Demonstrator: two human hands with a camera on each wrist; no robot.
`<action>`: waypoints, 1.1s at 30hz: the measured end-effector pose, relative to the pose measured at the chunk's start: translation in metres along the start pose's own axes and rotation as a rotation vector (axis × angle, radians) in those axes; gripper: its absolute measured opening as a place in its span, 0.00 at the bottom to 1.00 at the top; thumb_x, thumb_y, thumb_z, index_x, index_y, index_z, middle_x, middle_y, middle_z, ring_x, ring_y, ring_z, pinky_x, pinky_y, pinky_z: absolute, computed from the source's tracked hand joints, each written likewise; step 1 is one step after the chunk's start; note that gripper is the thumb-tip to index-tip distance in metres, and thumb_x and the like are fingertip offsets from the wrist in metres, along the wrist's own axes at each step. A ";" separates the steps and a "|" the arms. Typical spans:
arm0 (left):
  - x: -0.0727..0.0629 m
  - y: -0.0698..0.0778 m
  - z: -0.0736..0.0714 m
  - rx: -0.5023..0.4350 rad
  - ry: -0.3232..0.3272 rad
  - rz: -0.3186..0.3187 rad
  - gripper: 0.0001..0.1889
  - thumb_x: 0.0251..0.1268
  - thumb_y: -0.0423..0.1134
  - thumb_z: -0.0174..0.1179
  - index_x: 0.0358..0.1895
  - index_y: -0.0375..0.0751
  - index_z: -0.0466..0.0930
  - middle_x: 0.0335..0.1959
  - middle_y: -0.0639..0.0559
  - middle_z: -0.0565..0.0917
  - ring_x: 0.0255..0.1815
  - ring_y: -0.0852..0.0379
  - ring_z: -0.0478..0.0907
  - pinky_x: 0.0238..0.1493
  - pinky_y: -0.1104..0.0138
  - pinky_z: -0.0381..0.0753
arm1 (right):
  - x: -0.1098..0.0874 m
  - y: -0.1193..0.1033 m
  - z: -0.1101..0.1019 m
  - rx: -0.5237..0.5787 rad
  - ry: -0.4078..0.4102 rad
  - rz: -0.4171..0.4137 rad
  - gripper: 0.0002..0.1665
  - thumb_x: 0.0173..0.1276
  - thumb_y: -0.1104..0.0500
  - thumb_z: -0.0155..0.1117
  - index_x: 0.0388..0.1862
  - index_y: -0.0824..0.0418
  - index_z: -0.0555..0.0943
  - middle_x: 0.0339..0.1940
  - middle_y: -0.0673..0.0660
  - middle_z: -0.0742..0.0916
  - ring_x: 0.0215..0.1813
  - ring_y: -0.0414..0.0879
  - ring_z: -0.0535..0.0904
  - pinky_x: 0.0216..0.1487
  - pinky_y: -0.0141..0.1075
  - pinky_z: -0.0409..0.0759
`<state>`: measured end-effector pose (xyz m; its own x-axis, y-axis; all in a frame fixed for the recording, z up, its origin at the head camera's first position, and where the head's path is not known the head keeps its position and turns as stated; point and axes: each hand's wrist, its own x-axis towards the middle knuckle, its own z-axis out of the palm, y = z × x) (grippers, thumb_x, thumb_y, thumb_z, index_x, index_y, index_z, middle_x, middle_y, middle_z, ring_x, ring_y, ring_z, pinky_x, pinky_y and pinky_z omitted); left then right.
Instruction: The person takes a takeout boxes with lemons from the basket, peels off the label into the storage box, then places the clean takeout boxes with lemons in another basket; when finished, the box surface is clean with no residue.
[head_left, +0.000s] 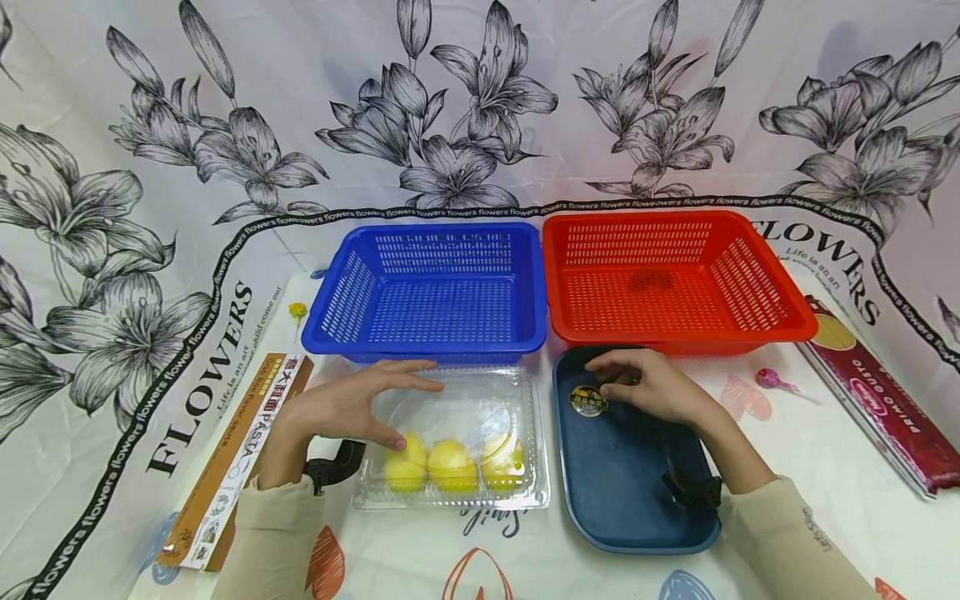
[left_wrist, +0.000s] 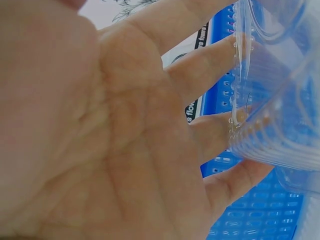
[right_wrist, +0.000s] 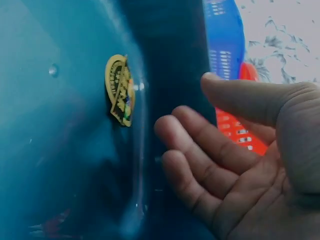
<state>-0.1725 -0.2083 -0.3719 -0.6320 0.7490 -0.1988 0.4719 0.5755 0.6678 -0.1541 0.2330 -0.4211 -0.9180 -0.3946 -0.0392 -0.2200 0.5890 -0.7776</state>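
Note:
A clear plastic clamshell box (head_left: pixel 465 400) lies at the centre front. Three round yellow things (head_left: pixel 452 465), their kind unclear through the plastic, sit along its near side. Over the box's left part is my left hand (head_left: pixel 352 404), thumb and fingers spread; in the left wrist view the extended fingers reach the clear ribbed edge (left_wrist: pixel 265 145). To the right stands a dark blue tray (head_left: pixel 630 492) with a gold-and-black oval label (head_left: pixel 588 401). My right hand (head_left: pixel 652 385) hovers over the tray's far part, fingers loosely bent, thumb apart, holding nothing. The right wrist view shows that label (right_wrist: pixel 120 90) beside the fingertips.
Behind the box stands a blue basket (head_left: pixel 442 304); a red basket (head_left: pixel 645 292) adjoins it on the right. A pasta box (head_left: pixel 240 458) lies at left, a dark red package (head_left: pixel 885 400) at right. A pink lollipop (head_left: pixel 772 379) and a small yellow item (head_left: pixel 297 310) lie nearby.

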 end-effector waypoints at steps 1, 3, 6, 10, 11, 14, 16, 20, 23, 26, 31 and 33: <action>0.001 0.000 0.000 -0.001 0.004 0.001 0.41 0.49 0.41 0.78 0.72 0.55 0.74 0.82 0.45 0.60 0.83 0.36 0.51 0.73 0.35 0.62 | -0.001 0.000 -0.002 0.022 0.005 0.003 0.20 0.68 0.64 0.69 0.58 0.63 0.84 0.50 0.63 0.89 0.47 0.48 0.85 0.45 0.29 0.84; 0.001 0.000 0.001 0.001 0.010 0.001 0.41 0.50 0.41 0.78 0.72 0.55 0.74 0.82 0.46 0.61 0.83 0.36 0.51 0.73 0.35 0.63 | -0.003 0.001 -0.004 0.068 0.015 -0.002 0.20 0.68 0.63 0.70 0.59 0.63 0.84 0.50 0.63 0.89 0.47 0.48 0.86 0.46 0.30 0.85; -0.002 0.000 0.003 0.006 0.017 0.006 0.40 0.50 0.43 0.78 0.71 0.55 0.74 0.82 0.46 0.61 0.82 0.35 0.51 0.72 0.34 0.63 | -0.006 0.001 -0.007 0.123 0.018 -0.019 0.20 0.68 0.61 0.70 0.59 0.60 0.84 0.52 0.64 0.89 0.47 0.47 0.86 0.48 0.31 0.85; -0.006 -0.001 0.006 0.007 0.031 0.020 0.40 0.51 0.45 0.77 0.71 0.56 0.74 0.82 0.45 0.60 0.82 0.32 0.51 0.71 0.33 0.63 | -0.013 0.000 -0.018 0.154 0.034 -0.028 0.19 0.69 0.57 0.70 0.58 0.54 0.85 0.53 0.61 0.89 0.48 0.46 0.86 0.49 0.33 0.86; -0.007 -0.001 0.006 0.006 0.037 0.022 0.39 0.51 0.45 0.77 0.71 0.56 0.74 0.82 0.44 0.59 0.82 0.32 0.51 0.71 0.33 0.63 | -0.015 -0.001 -0.023 0.159 0.045 -0.019 0.18 0.70 0.56 0.70 0.58 0.53 0.85 0.53 0.59 0.89 0.48 0.46 0.86 0.49 0.33 0.86; -0.007 -0.002 0.007 0.006 0.058 0.028 0.40 0.52 0.44 0.77 0.72 0.58 0.73 0.83 0.43 0.58 0.82 0.32 0.51 0.71 0.33 0.64 | -0.025 -0.003 -0.042 0.164 0.107 0.006 0.19 0.71 0.54 0.69 0.59 0.55 0.84 0.51 0.54 0.89 0.48 0.45 0.86 0.49 0.34 0.87; -0.008 -0.002 0.007 0.005 0.070 0.023 0.40 0.52 0.43 0.78 0.72 0.59 0.73 0.83 0.43 0.57 0.82 0.32 0.50 0.71 0.33 0.64 | -0.031 -0.002 -0.055 0.164 0.171 0.019 0.19 0.72 0.54 0.68 0.60 0.56 0.83 0.51 0.53 0.90 0.49 0.44 0.87 0.49 0.33 0.86; -0.009 -0.002 0.007 0.003 0.089 0.004 0.41 0.52 0.43 0.78 0.72 0.59 0.73 0.83 0.43 0.58 0.82 0.32 0.51 0.71 0.33 0.64 | -0.040 0.007 -0.074 0.137 0.373 0.035 0.18 0.73 0.55 0.67 0.59 0.58 0.83 0.46 0.42 0.90 0.45 0.39 0.87 0.45 0.27 0.84; -0.011 -0.003 0.008 0.009 0.107 -0.004 0.40 0.53 0.45 0.77 0.72 0.59 0.73 0.82 0.43 0.59 0.82 0.32 0.53 0.70 0.33 0.66 | -0.040 0.018 -0.081 0.089 0.566 0.056 0.17 0.72 0.55 0.68 0.57 0.58 0.84 0.41 0.30 0.87 0.42 0.33 0.83 0.43 0.23 0.79; -0.014 -0.006 0.009 0.011 0.127 -0.009 0.39 0.55 0.48 0.76 0.72 0.59 0.72 0.82 0.41 0.59 0.81 0.31 0.53 0.68 0.32 0.67 | -0.039 0.031 -0.086 0.042 0.743 0.085 0.18 0.71 0.54 0.69 0.56 0.58 0.85 0.40 0.27 0.84 0.44 0.30 0.78 0.45 0.23 0.72; -0.018 -0.011 0.012 -0.008 0.155 -0.032 0.37 0.58 0.49 0.74 0.73 0.59 0.72 0.81 0.38 0.60 0.81 0.29 0.52 0.66 0.28 0.65 | -0.040 0.050 -0.091 0.003 0.925 0.146 0.20 0.69 0.54 0.69 0.58 0.59 0.85 0.51 0.46 0.88 0.59 0.33 0.71 0.65 0.42 0.66; -0.018 -0.012 0.013 -0.012 0.170 -0.042 0.36 0.59 0.49 0.74 0.72 0.60 0.72 0.81 0.38 0.60 0.81 0.29 0.52 0.66 0.27 0.64 | -0.043 0.057 -0.094 -0.035 0.954 0.178 0.21 0.69 0.55 0.68 0.60 0.58 0.84 0.59 0.56 0.86 0.65 0.42 0.69 0.70 0.54 0.61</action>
<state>-0.1587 -0.2244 -0.3853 -0.7460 0.6579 -0.1033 0.4363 0.5999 0.6706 -0.1585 0.3496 -0.4051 -0.8168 0.4310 0.3835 -0.0478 0.6118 -0.7895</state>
